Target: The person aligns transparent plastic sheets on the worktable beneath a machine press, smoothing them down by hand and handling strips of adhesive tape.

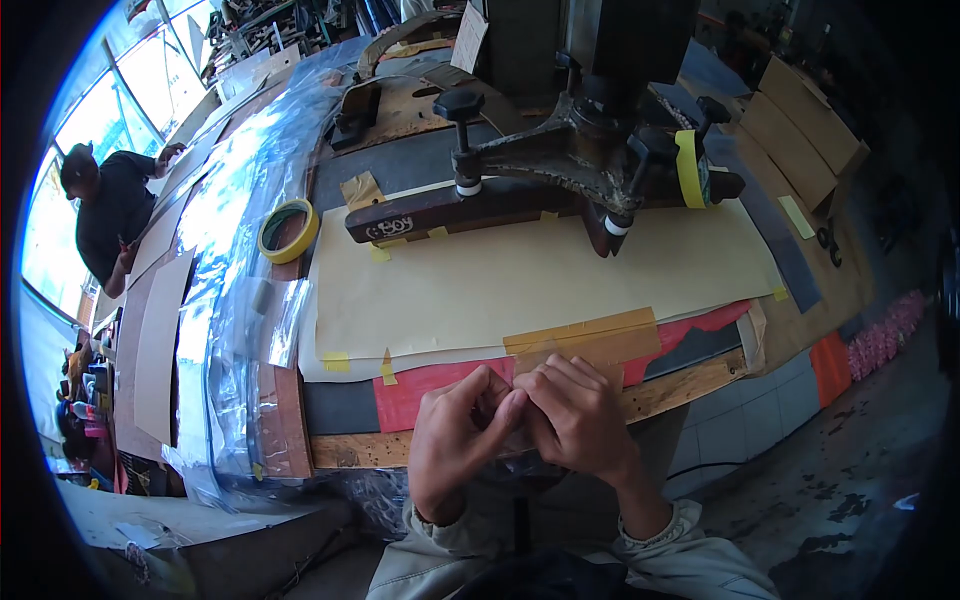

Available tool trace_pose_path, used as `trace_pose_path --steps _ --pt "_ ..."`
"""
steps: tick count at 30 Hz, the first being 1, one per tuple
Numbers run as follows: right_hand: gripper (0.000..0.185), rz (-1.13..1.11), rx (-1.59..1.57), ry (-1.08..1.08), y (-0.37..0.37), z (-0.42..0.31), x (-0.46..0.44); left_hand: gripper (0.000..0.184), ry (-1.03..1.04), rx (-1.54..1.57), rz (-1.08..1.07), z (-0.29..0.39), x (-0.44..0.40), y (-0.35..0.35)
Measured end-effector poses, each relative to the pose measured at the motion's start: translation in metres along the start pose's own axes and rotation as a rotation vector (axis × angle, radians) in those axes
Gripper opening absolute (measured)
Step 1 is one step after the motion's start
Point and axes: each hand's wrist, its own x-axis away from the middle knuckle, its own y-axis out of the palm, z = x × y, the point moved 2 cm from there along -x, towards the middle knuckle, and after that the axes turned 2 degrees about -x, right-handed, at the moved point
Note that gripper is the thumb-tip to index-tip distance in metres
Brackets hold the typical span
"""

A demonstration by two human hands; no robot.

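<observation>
My left hand [462,425] and my right hand [578,415] meet at the front edge of the bench, fingers pinched together. Whatever lies between the fingertips is too small or hidden to name. Just beyond them, a brown tape strip [600,338] lies across the front edge of a cream sheet [480,290] and over red material [400,405]. Small yellow tape pieces [388,372] stick to the sheet's edge. A dark bar [480,213] presses on the back of the sheet, under a metal clamp frame [540,155].
A yellow tape roll [289,231] lies left of the sheet; another yellow roll [690,170] hangs on the clamp. Clear plastic [235,250] covers the bench's left part. A person in dark clothes [112,210] stands at far left. An open cardboard box [800,130] is at back right.
</observation>
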Motion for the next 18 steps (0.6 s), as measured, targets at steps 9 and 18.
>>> trace_pose_path --steps 9,18 --pt "0.008 -0.004 -0.089 0.046 -0.006 -0.001 -0.002 0.01 0.011 -0.032 -0.03 -0.001 0.006 -0.002" --pt "0.01 -0.01 -0.135 0.004 -0.008 -0.002 -0.004 0.004 0.054 0.149 -0.045 0.0 0.011 -0.003"
